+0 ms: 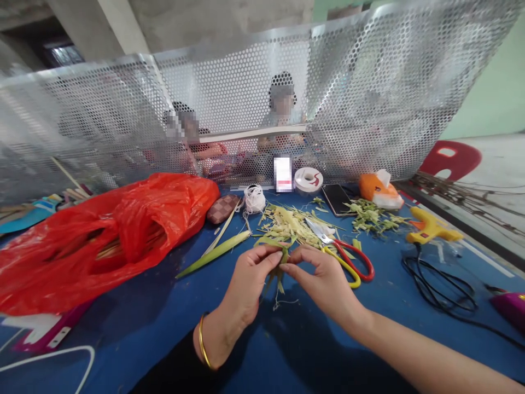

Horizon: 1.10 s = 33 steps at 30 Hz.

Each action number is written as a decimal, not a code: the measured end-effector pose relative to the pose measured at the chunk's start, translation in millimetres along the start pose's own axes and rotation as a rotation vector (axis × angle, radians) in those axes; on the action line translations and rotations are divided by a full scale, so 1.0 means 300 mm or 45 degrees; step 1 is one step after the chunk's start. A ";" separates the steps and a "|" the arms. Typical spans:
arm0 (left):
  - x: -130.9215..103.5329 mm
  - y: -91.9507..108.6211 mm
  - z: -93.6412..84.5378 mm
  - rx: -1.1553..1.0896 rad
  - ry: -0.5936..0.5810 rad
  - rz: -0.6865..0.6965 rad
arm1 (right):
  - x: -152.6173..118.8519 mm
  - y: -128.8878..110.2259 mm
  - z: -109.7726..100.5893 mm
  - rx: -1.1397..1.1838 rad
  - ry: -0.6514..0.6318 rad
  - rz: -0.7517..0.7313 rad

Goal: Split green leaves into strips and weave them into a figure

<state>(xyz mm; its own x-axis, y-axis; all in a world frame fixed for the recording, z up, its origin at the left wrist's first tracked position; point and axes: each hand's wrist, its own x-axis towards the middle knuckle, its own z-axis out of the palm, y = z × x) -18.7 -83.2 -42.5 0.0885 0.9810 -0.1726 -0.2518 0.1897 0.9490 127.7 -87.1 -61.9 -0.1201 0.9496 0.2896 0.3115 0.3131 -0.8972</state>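
A small bundle of green leaf strips is held between both hands above the blue table. My left hand pinches it from the left with thumb and fingers; a gold bangle circles that wrist. From the right, my right hand pinches the same bundle, its fingertips nearly touching my left thumb. Thin white threads hang under the bundle. Just behind the hands lies a pile of pale green leaf scraps, with red-and-yellow-handled scissors to its right. A long green husk leaf rests at the left.
Large red plastic bag at left, checkered pouch, white string ball, tape roll, lit phone, dark phone, orange tissue pack, yellow glue gun with black cord. People sit behind the perforated metal screen.
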 end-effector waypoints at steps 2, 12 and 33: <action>0.001 -0.002 0.000 -0.038 0.006 -0.010 | -0.001 -0.001 0.002 0.014 0.015 -0.003; 0.007 -0.018 -0.004 0.012 0.052 0.034 | 0.000 0.004 0.001 0.039 -0.014 0.073; 0.003 -0.018 0.012 -0.037 0.231 0.075 | -0.001 0.001 0.004 0.085 -0.133 0.265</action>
<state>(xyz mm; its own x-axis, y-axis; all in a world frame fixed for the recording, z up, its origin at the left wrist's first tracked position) -13.9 -83.3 -46.9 -0.1020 0.9811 -0.1645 -0.2790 0.1305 0.9514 126.6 -87.4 -62.8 -0.1577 0.9854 0.0636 0.2768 0.1059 -0.9551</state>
